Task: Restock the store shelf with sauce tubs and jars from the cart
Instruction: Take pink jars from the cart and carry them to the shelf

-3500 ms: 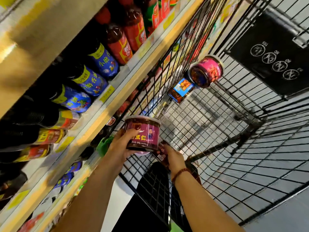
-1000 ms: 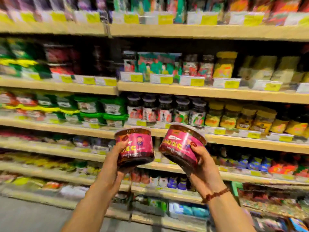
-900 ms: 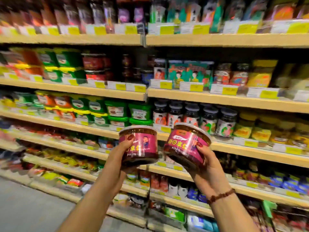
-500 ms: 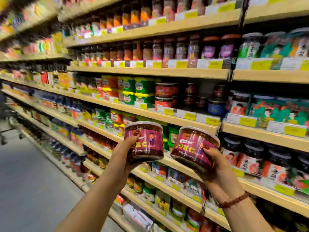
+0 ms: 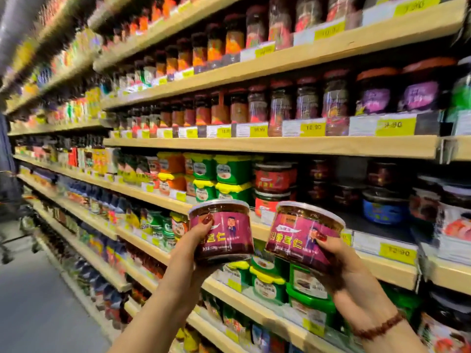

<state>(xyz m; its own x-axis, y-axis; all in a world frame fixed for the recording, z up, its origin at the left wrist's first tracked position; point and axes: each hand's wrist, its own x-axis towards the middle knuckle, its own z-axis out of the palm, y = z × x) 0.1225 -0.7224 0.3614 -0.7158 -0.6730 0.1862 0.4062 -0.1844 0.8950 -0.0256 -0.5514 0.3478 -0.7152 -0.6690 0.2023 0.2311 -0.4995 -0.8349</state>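
We are gripping one purple-labelled sauce tub in each hand. Our left hand is wrapping its fingers around the left tub from the eight o'clock side, and the tub is standing nearly upright. Our right hand, at three o'clock of the left, is cupping the right tub from below and behind; this tub is tilting toward eleven o'clock. Both tubs are hanging in the air just in front of the shelf edge, near each other but apart.

The trouble we are foreseeing starts with that tilt: the right tub is sitting more in the palm than in a full wrap, so a quick reach could be letting it roll out. With both hands full, we are leaving ourselves no spare hand to steady anything, and the tubs could be knocking together on the way in.

Farther in, a bare dark stretch of shelf is showing at one o'clock from the right tub, between the stacked red tubs at eleven o'clock and the blue tub at two o'clock. Coming in too wide could be shoving those neighbours back or toppling the red stack. Price tags are lining the lip, so a low approach could be catching a tub base.
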